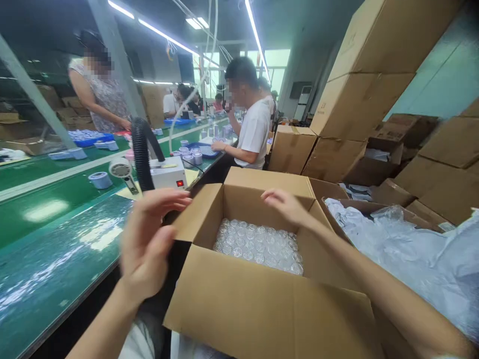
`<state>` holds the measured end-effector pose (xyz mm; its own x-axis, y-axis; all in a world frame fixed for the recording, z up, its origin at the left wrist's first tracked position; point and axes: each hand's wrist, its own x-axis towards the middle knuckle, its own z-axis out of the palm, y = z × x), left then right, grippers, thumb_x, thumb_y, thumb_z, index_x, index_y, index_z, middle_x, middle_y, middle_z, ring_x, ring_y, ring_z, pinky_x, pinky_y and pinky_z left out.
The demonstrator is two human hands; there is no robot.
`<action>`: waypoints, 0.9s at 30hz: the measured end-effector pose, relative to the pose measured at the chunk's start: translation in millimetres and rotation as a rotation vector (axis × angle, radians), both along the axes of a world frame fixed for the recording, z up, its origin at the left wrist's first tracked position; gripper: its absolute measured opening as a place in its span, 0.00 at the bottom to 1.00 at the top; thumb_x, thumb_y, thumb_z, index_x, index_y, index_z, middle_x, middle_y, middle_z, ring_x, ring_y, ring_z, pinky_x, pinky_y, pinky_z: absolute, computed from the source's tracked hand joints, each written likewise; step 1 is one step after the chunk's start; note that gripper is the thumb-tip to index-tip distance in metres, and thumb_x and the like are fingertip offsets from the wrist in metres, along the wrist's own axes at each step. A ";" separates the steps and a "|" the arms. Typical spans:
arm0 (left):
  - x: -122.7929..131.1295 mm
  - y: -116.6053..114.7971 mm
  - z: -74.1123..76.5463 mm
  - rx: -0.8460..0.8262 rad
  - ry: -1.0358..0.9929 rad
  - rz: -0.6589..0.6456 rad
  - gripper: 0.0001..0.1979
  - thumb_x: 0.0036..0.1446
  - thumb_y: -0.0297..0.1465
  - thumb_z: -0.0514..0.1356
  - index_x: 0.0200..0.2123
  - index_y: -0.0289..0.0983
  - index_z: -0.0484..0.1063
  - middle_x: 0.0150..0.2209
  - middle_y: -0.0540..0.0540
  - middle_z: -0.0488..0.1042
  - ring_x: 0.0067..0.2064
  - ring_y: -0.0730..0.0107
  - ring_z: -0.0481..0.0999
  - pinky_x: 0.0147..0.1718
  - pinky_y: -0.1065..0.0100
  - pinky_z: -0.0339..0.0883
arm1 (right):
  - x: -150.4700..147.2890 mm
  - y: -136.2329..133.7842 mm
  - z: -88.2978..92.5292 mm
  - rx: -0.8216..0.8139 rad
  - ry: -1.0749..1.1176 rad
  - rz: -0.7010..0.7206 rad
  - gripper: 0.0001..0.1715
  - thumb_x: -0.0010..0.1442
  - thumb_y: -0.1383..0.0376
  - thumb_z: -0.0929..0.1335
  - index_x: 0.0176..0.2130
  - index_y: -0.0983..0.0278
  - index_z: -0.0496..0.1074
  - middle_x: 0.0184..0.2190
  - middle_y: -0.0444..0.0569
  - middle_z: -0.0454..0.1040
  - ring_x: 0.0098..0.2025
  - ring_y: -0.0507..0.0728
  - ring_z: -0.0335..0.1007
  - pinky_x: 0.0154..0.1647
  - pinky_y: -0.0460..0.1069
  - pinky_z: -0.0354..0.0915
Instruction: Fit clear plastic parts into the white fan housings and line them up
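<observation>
Hovering at the near left corner of the open carton [262, 309], the left hand [147, 249] is blurred, with fingers spread and thumb apart. It grips nothing, and its fingertips lie just beside the carton's left flap. The carton's wide near flap folds out towards the camera, with the person's forearms on either side of it. Down inside the carton, a clear sheet of round bubbles [258, 244] covers the bottom; neither hand touches it. The right hand [288, 205] is above the carton's far right corner, palm down with fingers loosely stretched and nothing in its grasp. Whether it rests on the far flap cannot be told.

Right of the carton, touching its side, stands a second open box [337, 192] filled with crumpled white wrapping [352, 219], and clear plastic bags [430, 259] are heaped beyond that. Left of the carton runs a green conveyor table [56, 249]. On it, just past the carton's far left corner, stands a small white machine [168, 172] with a red switch, and a black ribbed hose [141, 149] arches over it. A white round roll [100, 179] lies further left on the belt.

Behind the carton, a seated person in a white shirt [254, 129] works at the table over a blue tray [204, 149]. Across the belt, far left of the carton, another person [101, 94] stands bent over. Behind and to the right of the carton rises a leaning stack of closed brown boxes [359, 99].
</observation>
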<state>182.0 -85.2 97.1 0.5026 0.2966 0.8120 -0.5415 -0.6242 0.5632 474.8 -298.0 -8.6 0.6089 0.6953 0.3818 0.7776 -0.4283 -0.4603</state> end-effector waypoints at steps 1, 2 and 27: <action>23.6 1.3 -14.5 0.035 0.127 -0.064 0.15 0.63 0.36 0.53 0.52 0.44 0.67 0.48 0.46 0.71 0.47 0.63 0.73 0.48 0.59 0.69 | 9.3 7.3 -23.0 -0.093 0.057 0.031 0.16 0.67 0.59 0.63 0.48 0.66 0.71 0.47 0.51 0.73 0.46 0.56 0.72 0.48 0.57 0.69; 48.0 4.4 -29.8 0.075 0.283 -0.118 0.15 0.63 0.35 0.53 0.52 0.42 0.67 0.49 0.44 0.71 0.48 0.63 0.73 0.48 0.59 0.69 | 17.4 16.0 -49.0 -0.195 0.117 0.061 0.14 0.66 0.60 0.65 0.46 0.67 0.72 0.45 0.50 0.74 0.45 0.56 0.73 0.48 0.56 0.70; 227.1 46.3 -167.2 0.783 1.753 -0.435 0.26 0.63 0.40 0.52 0.60 0.33 0.62 0.58 0.33 0.69 0.57 0.49 0.71 0.51 0.59 0.66 | 31.4 88.2 -307.8 -0.557 0.288 0.214 0.12 0.64 0.66 0.65 0.46 0.60 0.75 0.61 0.50 0.63 0.61 0.63 0.53 0.60 0.60 0.54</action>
